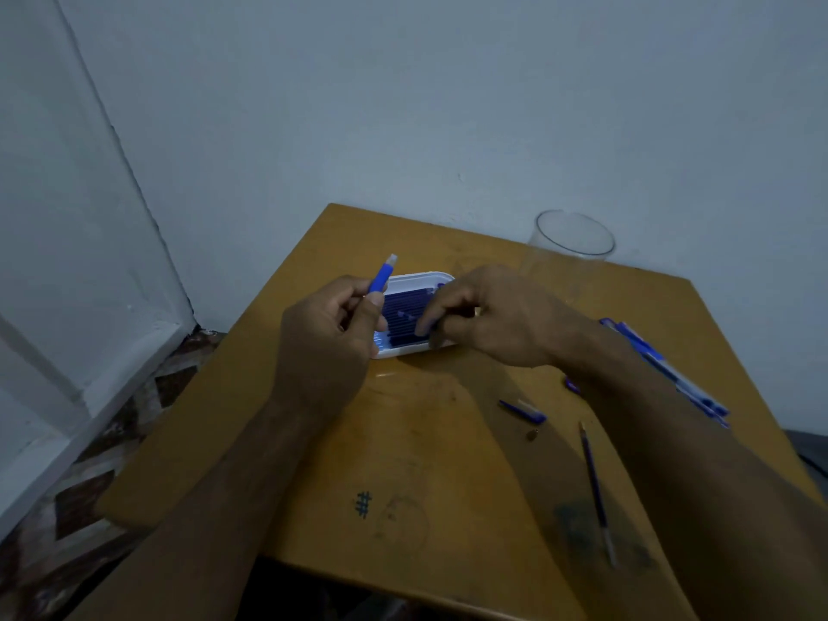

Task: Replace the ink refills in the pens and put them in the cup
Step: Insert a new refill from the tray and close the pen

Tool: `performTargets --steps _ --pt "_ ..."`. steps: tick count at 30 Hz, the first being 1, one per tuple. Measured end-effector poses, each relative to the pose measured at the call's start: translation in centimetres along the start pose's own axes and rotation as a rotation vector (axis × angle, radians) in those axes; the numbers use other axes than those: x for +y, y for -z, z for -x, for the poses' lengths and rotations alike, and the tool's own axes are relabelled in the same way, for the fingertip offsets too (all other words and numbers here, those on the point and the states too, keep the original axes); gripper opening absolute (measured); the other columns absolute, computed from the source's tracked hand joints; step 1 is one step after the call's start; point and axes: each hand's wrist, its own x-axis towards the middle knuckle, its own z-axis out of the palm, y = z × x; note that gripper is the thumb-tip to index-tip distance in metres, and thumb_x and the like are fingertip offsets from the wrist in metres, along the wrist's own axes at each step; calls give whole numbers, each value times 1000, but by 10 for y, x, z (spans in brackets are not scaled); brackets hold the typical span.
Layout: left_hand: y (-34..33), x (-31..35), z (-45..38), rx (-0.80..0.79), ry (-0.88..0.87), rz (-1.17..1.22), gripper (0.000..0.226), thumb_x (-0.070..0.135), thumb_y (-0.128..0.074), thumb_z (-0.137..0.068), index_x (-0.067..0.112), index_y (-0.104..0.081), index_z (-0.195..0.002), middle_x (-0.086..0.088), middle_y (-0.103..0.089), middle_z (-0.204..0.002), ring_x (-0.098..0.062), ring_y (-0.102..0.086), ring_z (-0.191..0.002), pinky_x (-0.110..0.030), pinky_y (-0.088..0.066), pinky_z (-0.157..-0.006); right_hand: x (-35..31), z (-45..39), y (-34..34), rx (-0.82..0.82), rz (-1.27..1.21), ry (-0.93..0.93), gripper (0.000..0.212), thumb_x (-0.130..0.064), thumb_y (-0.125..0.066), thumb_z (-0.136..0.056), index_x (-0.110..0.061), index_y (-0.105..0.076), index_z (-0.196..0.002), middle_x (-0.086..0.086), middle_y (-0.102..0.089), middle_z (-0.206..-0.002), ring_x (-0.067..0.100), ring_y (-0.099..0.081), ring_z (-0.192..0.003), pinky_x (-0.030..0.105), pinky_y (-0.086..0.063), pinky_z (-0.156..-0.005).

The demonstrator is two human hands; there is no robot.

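Observation:
My left hand (329, 333) grips a blue pen barrel (383, 275) that points up and away, its clear end on top. Just right of it stands a white tray (423, 280) filled with dark blue refills (403, 313). My right hand (488, 316) reaches into the tray and pinches a refill among them with its fingertips. A clear cup (571, 237) stands at the table's far right edge, with nothing visible inside. A loose refill (596, 486) lies on the table near the front right.
The small wooden table (403, 463) stands against a pale wall. Several blue pens (672, 369) lie in a pile at the right edge, partly under my right forearm. A blue pen part (522, 410) lies mid-table. Patterned floor shows on the left.

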Motion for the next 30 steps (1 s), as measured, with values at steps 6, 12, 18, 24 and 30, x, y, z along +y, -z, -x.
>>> performTargets --steps 6,12,18,24,30 --pt "-33 19 23 -118 -107 54 14 22 -58 -98 32 -67 -102 7 -69 -72 -11 -62 -57 -27 -52 -54 32 50 0 201 -370 -26 18 1 -72 -88 -11 -75 -101 4 -77 -83 7 -69 -75 21 -55 -70" --pt "-64 22 51 -348 -130 20 13 31 -57 -96 23 -68 -95 5 -67 -70 -14 -61 -57 -38 -53 -56 57 89 -21 541 -716 -129 15 -11 -69 -92 3 -70 -97 19 -54 -65 14 -47 -48 28 -38 -40" --pt "-78 30 63 -499 -103 12 17 36 -56 -95 27 -70 -100 7 -68 -72 -12 -60 -57 -36 -52 -55 67 119 -49 681 -934 -226 22 -13 -56 -101 7 -55 -95 23 -68 -76 44 -58 -59 35 -50 -42" --pt "-82 35 69 -559 -75 -19 19 30 -57 -94 24 -73 -102 8 -69 -71 -10 -62 -56 -22 -48 -54 56 135 -54 775 -1094 -266 14 -20 -48 -106 -7 -49 -100 25 -72 -82 38 -73 -69 37 -56 -50" --pt "-83 34 70 -570 -63 -56 16 21 -62 -99 29 -72 -109 10 -70 -72 -6 -64 -58 -15 -45 -56 51 134 -55 821 -1023 -252 18 -22 -46 -106 -5 -46 -104 19 -73 -79 35 -75 -72 37 -59 -51"
